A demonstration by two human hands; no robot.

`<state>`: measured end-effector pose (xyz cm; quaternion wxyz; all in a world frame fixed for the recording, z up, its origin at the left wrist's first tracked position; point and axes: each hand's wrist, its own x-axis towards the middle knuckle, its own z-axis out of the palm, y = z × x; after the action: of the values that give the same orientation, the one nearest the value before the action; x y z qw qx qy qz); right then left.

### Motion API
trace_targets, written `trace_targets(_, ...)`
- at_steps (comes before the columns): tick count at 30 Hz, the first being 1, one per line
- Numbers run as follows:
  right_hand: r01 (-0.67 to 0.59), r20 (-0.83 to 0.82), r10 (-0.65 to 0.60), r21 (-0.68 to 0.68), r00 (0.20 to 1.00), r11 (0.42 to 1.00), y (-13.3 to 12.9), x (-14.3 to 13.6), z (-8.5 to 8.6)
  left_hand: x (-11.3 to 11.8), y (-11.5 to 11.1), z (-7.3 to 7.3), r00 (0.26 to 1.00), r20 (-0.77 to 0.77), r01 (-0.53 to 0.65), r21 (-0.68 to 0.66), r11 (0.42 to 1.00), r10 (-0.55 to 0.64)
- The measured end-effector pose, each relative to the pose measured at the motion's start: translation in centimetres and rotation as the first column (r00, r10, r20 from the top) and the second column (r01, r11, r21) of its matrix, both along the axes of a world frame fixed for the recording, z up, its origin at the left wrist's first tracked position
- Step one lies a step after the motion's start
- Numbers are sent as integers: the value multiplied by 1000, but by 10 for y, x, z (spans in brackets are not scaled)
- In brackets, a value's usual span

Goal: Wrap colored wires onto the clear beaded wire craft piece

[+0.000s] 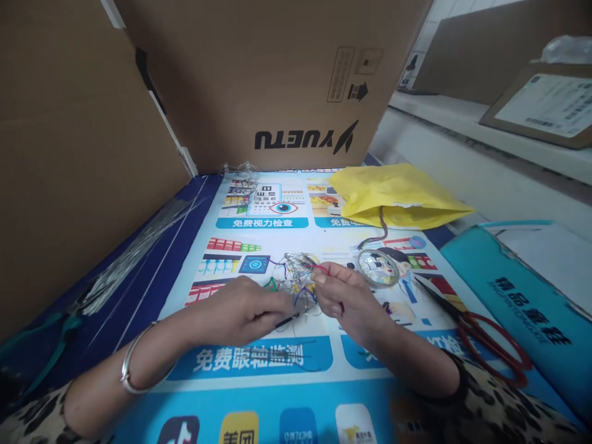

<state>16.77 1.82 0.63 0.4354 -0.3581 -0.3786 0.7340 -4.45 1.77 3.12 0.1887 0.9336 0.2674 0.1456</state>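
Note:
A tangled piece of thin silvery wire with purple, green, blue and red strands lies on the printed poster in the middle. My left hand, with a silver bangle on its wrist, is closed at the piece's lower left; a thin dark item shows under its fingertips, too small to name. My right hand pinches a red strand at the piece's right side. Beyond my right hand lies a round clear ring-shaped object, with a braided multicoloured cord between it and a yellow bag.
Red-handled scissors and a teal box lie at the right. Green-handled pliers and a bundle of wires lie at the left. More wire pieces sit at the back, before a tall cardboard box.

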Motion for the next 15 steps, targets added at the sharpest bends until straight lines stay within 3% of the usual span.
trace_targets(3, -2, -5, 2, 18, 1000, 1000, 0, 1, 0, 6, -5, 5, 1000, -1, -8, -146, 989, 8)
trace_targets(6, -14, -24, 15, 44, 1000, 999, 2, 4, 0, 7, -4, 6, 999, 29, -24, -184, 983, 30)
trace_targets(10, -27, -21, 28, 68, 999, 997, 5, 7, 0, 7, 0, -1, 981, 26, -188, -116, 975, 192)
trace_targets(15, -22, -8, 22, 65, 1000, 998, 6, 9, -3, 8, 4, -14, 890, 161, -435, 19, 900, 426)
